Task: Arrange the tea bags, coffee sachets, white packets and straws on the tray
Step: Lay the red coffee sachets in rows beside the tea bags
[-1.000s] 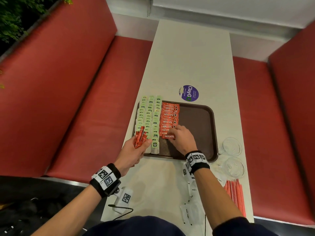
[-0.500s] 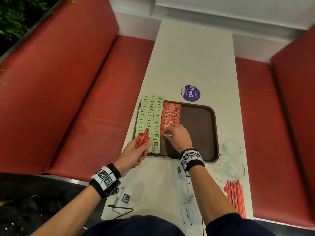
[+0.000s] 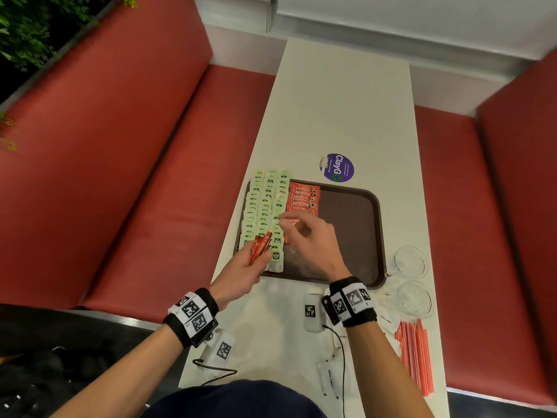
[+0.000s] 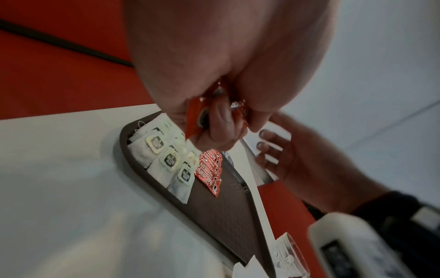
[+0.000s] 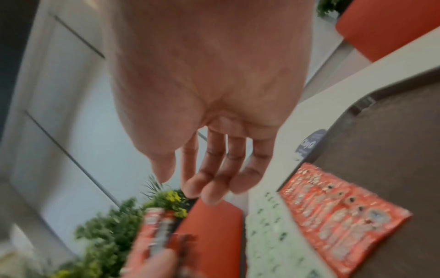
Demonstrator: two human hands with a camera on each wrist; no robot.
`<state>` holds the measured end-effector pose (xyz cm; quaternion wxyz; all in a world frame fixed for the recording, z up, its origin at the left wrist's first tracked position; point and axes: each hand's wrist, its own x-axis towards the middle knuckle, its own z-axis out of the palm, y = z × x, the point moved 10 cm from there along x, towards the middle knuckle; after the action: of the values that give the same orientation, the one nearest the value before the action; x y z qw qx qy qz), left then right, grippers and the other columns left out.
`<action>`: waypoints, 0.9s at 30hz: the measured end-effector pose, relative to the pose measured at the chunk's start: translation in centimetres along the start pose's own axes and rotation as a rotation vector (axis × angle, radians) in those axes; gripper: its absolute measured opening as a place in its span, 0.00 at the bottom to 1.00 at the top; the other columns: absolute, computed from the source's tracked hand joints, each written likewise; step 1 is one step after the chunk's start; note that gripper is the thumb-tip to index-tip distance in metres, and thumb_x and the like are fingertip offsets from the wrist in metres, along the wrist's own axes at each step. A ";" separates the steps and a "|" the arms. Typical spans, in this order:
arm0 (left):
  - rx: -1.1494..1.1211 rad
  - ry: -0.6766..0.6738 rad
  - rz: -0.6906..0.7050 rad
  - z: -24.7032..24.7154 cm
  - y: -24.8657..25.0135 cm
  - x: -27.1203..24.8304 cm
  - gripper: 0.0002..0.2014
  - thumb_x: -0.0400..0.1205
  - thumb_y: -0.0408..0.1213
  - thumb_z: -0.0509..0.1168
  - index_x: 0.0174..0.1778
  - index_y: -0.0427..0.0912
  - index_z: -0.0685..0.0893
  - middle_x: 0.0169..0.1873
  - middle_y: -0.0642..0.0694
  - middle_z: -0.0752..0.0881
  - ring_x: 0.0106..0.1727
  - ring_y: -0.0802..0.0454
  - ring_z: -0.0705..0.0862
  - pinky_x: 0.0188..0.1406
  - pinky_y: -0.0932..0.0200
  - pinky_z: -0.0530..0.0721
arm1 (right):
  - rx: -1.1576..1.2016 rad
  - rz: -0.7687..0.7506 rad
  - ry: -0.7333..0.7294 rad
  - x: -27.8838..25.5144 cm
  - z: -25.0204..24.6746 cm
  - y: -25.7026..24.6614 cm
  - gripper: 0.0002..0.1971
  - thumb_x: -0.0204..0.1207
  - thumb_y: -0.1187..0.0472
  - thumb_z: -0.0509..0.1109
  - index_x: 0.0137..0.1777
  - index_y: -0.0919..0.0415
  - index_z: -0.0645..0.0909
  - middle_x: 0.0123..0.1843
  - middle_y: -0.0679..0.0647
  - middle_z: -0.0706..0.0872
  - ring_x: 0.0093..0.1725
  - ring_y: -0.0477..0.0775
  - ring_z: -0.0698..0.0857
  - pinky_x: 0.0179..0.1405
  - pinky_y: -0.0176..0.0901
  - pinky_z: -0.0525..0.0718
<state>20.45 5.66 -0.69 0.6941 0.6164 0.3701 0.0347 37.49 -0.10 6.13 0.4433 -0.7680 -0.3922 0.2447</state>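
A brown tray lies on the white table. Green-tagged tea bags fill its left side in three columns, and beside them runs a column of red coffee sachets. My left hand grips a small bundle of red coffee sachets over the tray's near left corner, seen close in the left wrist view. My right hand hovers above the sachet column with fingers loosely extended and empty. White packets and red straws lie on the table near me.
Two clear glass cups stand right of the tray. A purple round sticker is on the table beyond the tray. Small white tagged devices with a black cable lie near the front edge. Red bench seats flank the table.
My right hand has lifted off the sachet column it was pressing and moved left toward the bundle in my left hand. The left hand has held its place.
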 end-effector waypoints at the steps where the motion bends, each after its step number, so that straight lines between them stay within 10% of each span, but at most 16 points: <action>1: 0.077 0.025 0.036 -0.1 0.4 0.0 0.06 0.94 0.50 0.64 0.64 0.56 0.80 0.36 0.59 0.80 0.32 0.59 0.75 0.30 0.62 0.76 | 0.038 0.012 -0.057 -0.6 0.5 -1.1 0.09 0.89 0.45 0.74 0.60 0.46 0.93 0.40 0.47 0.93 0.40 0.45 0.92 0.42 0.36 0.88; 5: 0.348 0.070 0.156 -0.1 1.7 0.2 0.13 0.90 0.53 0.70 0.67 0.56 0.78 0.53 0.59 0.90 0.53 0.59 0.89 0.52 0.54 0.86 | 0.013 0.039 -0.129 -2.2 1.4 -2.0 0.10 0.88 0.47 0.76 0.52 0.51 0.93 0.42 0.44 0.94 0.41 0.41 0.92 0.42 0.28 0.84; 10: 0.576 0.216 0.222 -1.6 3.7 -0.3 0.13 0.85 0.50 0.76 0.59 0.54 0.81 0.43 0.57 0.90 0.40 0.61 0.86 0.36 0.61 0.77 | 0.152 0.124 0.055 -3.8 -2.0 -0.3 0.03 0.83 0.58 0.81 0.50 0.48 0.92 0.45 0.45 0.94 0.45 0.45 0.93 0.51 0.45 0.93; 15: 0.084 0.292 0.143 -4.1 2.6 -0.9 0.16 0.85 0.58 0.76 0.45 0.48 0.92 0.30 0.50 0.89 0.30 0.54 0.81 0.33 0.57 0.77 | 0.374 0.159 0.204 -6.4 -4.4 -0.3 0.11 0.85 0.59 0.81 0.64 0.51 0.87 0.47 0.55 0.95 0.49 0.57 0.96 0.57 0.62 0.96; 18: -0.184 0.180 0.116 -2.7 3.1 -1.7 0.14 0.85 0.56 0.74 0.36 0.55 0.90 0.25 0.51 0.71 0.24 0.53 0.64 0.20 0.62 0.63 | 0.422 0.155 0.256 -7.5 -4.3 -0.4 0.11 0.84 0.59 0.82 0.63 0.54 0.88 0.49 0.56 0.96 0.51 0.59 0.97 0.60 0.66 0.95; 27: -0.190 0.069 0.166 -2.2 4.2 -1.9 0.31 0.78 0.61 0.81 0.56 0.33 0.88 0.27 0.47 0.67 0.25 0.49 0.59 0.20 0.62 0.61 | 0.394 0.191 0.284 -8.3 -4.8 0.3 0.10 0.81 0.55 0.85 0.56 0.54 0.88 0.48 0.53 0.97 0.52 0.58 0.96 0.63 0.73 0.91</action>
<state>19.56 7.49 4.03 0.7309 0.5751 0.3363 0.1480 36.36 -9.36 8.44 0.6099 -0.7270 -0.1966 0.2468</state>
